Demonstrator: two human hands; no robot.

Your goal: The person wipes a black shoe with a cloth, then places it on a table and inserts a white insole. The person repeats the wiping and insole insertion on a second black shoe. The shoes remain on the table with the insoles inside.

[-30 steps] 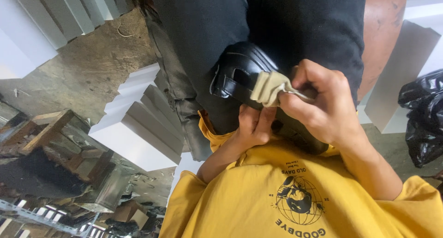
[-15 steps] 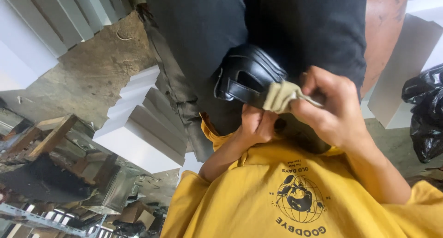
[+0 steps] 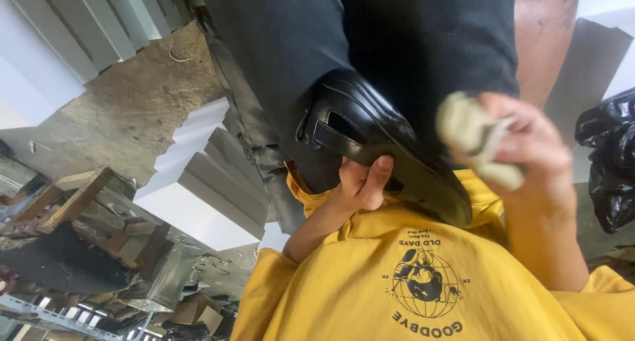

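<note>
Concrete floor [image 3: 126, 109] and stacked white panels [image 3: 198, 195] filled the left of the view, with a black plastic bag [image 3: 608, 162] at the right edge. Near the middle, the left hand [image 3: 360, 182] held a black shoe [image 3: 377, 142] from beneath, thumb pressed to its sole edge, above the yellow shirt [image 3: 410, 281]. Since a second earlier the right hand [image 3: 529, 149], its grip clamped on a pale cloth [image 3: 473, 139], had lifted off the shoe and drawn right, so one wiping stroke looked finished. Open room lay leftward; dark trousers [image 3: 370, 37] crowded behind.
</note>
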